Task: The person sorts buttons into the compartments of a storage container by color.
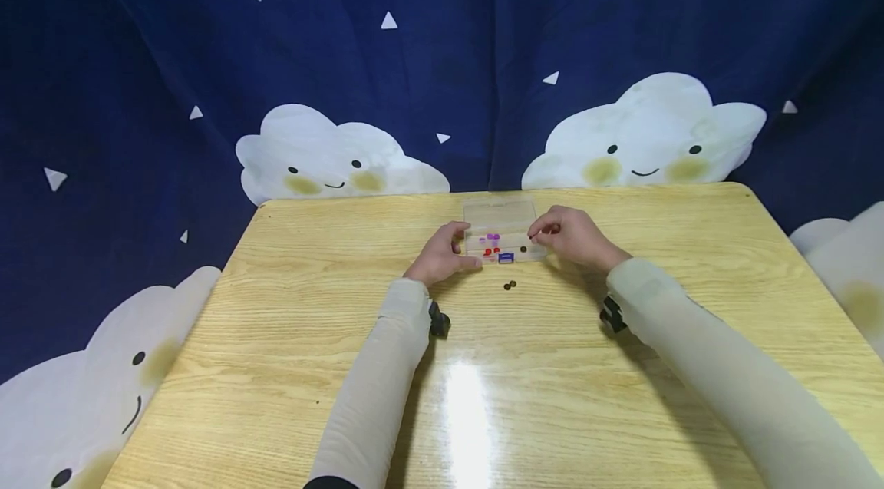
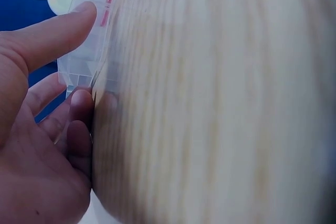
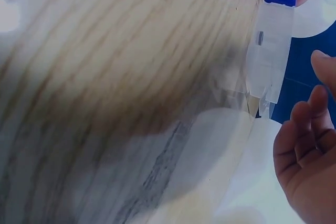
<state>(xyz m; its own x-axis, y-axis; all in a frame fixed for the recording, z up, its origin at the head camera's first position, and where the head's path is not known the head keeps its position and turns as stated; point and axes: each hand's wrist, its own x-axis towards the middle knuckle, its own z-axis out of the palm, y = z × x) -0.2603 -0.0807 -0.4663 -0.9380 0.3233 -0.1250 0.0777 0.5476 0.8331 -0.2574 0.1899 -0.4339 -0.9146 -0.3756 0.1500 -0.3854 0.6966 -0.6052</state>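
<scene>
A clear plastic box (image 1: 472,257) with its lid (image 1: 499,214) raised stands near the table's far edge. It has a blue latch (image 1: 506,259) in front and holds small purple pieces (image 1: 493,236), red pieces (image 1: 488,252) and a dark piece (image 1: 523,249). My left hand (image 1: 440,252) grips the box's left end, thumb along the front wall in the left wrist view. Over the right end, my right hand (image 1: 576,237) pinches a tiny dark reddish piece (image 1: 532,236) between thumb and fingertips. In the right wrist view those fingertips are partly out of frame.
Two small dark round pieces (image 1: 509,285) lie on the wooden table (image 1: 290,335) in front of the box. Behind the table hangs a dark blue curtain (image 1: 331,67) with white clouds. Each wrist wears a black camera (image 1: 438,319).
</scene>
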